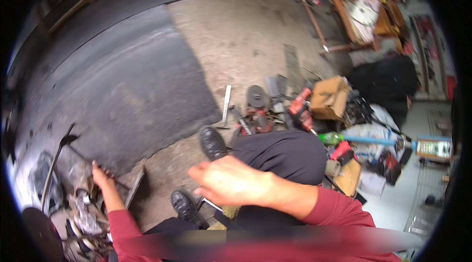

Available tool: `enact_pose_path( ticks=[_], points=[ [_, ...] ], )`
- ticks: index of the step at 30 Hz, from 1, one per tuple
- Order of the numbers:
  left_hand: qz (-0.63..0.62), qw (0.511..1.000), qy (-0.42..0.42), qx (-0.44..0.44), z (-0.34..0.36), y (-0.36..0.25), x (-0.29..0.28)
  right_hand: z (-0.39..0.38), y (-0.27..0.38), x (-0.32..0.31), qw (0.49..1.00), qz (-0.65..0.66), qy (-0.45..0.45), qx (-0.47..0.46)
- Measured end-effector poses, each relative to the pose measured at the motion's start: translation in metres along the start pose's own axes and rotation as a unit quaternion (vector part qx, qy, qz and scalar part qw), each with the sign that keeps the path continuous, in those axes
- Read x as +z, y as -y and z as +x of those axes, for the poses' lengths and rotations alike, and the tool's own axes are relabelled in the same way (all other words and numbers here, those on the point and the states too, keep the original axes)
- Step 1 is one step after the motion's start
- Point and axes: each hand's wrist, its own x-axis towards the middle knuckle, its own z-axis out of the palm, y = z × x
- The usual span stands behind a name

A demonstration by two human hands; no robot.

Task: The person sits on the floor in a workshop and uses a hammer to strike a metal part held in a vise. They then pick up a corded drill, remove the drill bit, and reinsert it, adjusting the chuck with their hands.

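On the left, my left hand (102, 176) is closed around the thin dark handle of what looks like a pickaxe (58, 156), whose long curved head is further left. Blur softens the grip. My right hand (228, 181) hangs in front of my bent knee, its fingers loosely bent and apart, with nothing visible in them. Below it, a small metal tool (212, 204) shows between my legs, partly covered; its kind is unclear. A hammer (226, 107) with a pale handle lies on the floor beyond my black shoe (212, 142).
An angle grinder (257, 104), a red power drill (300, 107) and a cardboard box (329, 97) crowd the floor ahead to the right. A wooden frame (339, 14) is farther back. Plastic bags and scrap (86, 213) pile up at the left. A dark mat (132, 85) covers the floor's left side.
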Motion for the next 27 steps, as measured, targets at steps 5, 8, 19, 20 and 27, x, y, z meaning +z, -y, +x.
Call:
enact_pose_path(
  ticks=[5,8,19,20,27],
  points=[
    [0.102,0.975,0.002,0.195,0.04,-0.024,-0.007,-0.026,0.008,0.005,0.996,0.078,-0.036,0.012],
    [0.399,0.843,-0.258,0.253,0.019,-0.073,0.018,-0.045,0.01,0.01,0.991,0.085,-0.108,-0.008],
    [0.238,0.654,0.139,0.705,-0.237,-0.095,0.098,-0.081,0.01,0.032,0.975,0.015,-0.21,-0.069],
    [0.235,0.645,0.167,0.707,-0.26,-0.101,0.088,-0.085,0.01,0.032,0.981,0.019,-0.181,-0.06],
    [0.347,0.613,0.179,0.687,-0.301,-0.174,0.006,-0.125,0.013,0.023,0.911,0.076,-0.395,-0.094]
  ],
)
